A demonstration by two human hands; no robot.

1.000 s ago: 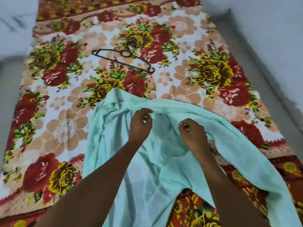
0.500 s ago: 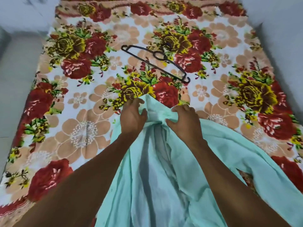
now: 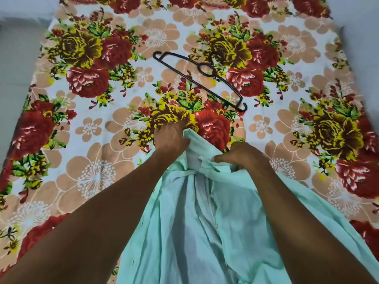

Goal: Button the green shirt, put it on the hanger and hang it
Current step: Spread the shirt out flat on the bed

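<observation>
Both hands have been moved up the green shirt (image 3: 196, 232); its top is held tight by the left hand (image 3: 169, 138) and right hand (image 3: 242, 156), near the hanger (image 3: 202, 78).

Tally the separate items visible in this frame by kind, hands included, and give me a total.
Green shirt: 1
Black hanger: 1
Floral bedsheet: 1
Hands: 2, left hand and right hand, both gripping the shirt's top edge
Total: 5
</observation>
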